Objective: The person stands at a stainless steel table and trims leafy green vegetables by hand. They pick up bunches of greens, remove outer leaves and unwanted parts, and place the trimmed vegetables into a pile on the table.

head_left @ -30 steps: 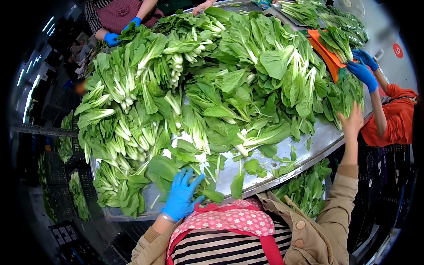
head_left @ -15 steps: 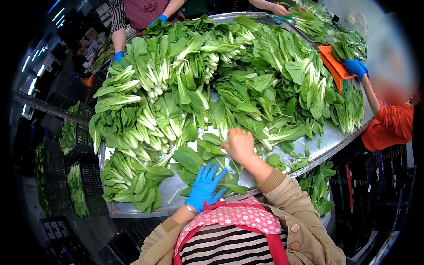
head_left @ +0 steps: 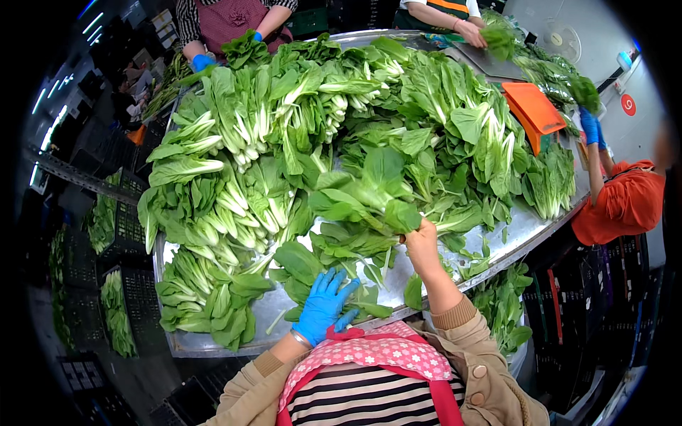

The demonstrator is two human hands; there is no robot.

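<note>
My bare right hand (head_left: 422, 245) is closed round the end of a leafy bok choy (head_left: 369, 195), lifted a little above the metal table (head_left: 398, 273). Its leaves are blurred and fan out to the left of the fist. In a blue glove, my left hand (head_left: 323, 307) lies with fingers spread over loose green leaves (head_left: 297, 261) near the table's front edge. Whether it presses on any of them I cannot tell. A big heap of bok choy (head_left: 284, 106) covers the table beyond both hands, and a smaller pile (head_left: 209, 295) lies to the left.
Across the table a person in a dark red apron (head_left: 231, 28) handles greens. At the back right another person's hands (head_left: 472, 32) hold a bunch. A person in orange (head_left: 616, 202) stands on the right beside an orange scoop-shaped tray (head_left: 533, 110). Black crates (head_left: 145, 305) stand at left.
My right hand has closed on a bok choy and raised it, moving slightly right. My left hand stays nearly still. The person in orange has let go of the orange tray and lifts greens.
</note>
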